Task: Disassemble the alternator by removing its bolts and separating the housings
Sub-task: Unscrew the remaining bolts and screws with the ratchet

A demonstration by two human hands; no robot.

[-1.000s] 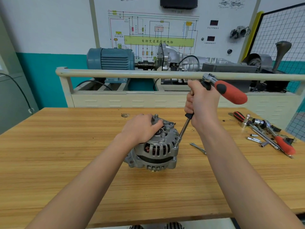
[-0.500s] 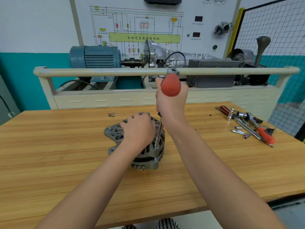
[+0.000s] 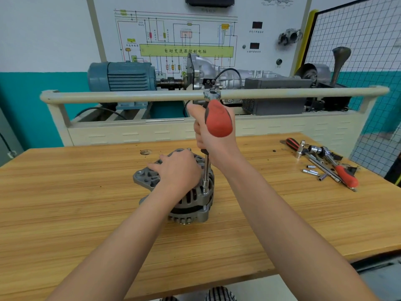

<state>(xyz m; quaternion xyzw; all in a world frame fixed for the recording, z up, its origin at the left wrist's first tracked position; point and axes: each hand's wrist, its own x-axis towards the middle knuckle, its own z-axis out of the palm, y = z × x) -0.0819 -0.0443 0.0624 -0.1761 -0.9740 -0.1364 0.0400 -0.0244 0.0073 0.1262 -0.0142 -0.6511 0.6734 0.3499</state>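
Grey cast metal made up the alternator, which stood near the middle of the wooden bench with its axis upright — slotted vents ringed its side, dark windings showed through them, and a mounting ear jutted to the left. The left hand lay over its top, fingers spread and pressing down. Just right of that hand a ratchet stood over the housing, its thin steel extension running almost straight down to a socket seated on a bolt at the alternator's right rim. The right hand was wrapped round the black upper part of that shaft, the red handle pointing toward the camera. Farther right lay loose tools — sockets and another red-handled ratchet. Beyond the bench a rail crossed before a blue motor.
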